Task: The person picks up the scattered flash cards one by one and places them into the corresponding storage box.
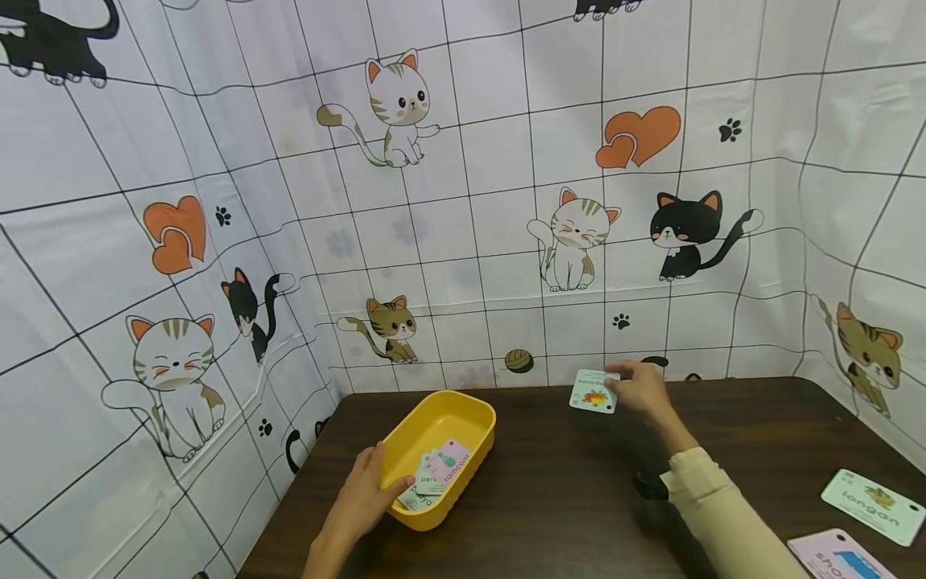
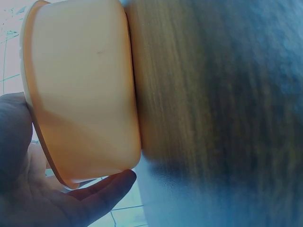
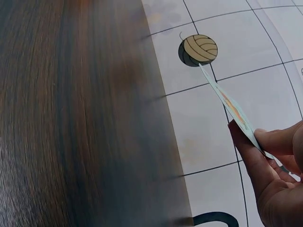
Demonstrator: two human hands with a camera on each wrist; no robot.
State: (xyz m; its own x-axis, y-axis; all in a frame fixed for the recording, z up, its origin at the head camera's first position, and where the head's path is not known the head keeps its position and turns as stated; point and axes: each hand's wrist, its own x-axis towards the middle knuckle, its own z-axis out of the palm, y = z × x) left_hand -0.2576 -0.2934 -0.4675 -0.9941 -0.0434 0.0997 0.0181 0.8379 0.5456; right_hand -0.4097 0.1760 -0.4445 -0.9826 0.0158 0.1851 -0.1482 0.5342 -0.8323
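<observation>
A yellow plastic bin [image 1: 402, 425] stands on the dark wooden table, with several picture cards [image 1: 441, 466] lying inside it. My left hand [image 1: 354, 498] grips its near left side, the thumb over the rim. In the left wrist view, fingers reach around the bin's outer wall [image 2: 85, 85]. Beyond the bin to the right, my right hand [image 1: 642, 392] pinches a pale green flashcard [image 1: 589, 392] by its edge, above the far part of the table. A red and yellow fruit is pictured on it; its word is too small to read. The right wrist view shows the card [image 3: 232, 108] nearly edge-on between thumb and fingers.
At the table's right lie a green "longan" card [image 1: 871, 507] and a lilac card [image 1: 832, 555], partly cut off by the frame. A small black object [image 1: 649, 486] sits by the right sleeve. A cat-print sheet [image 1: 492, 241] hangs behind the table [image 1: 550, 490].
</observation>
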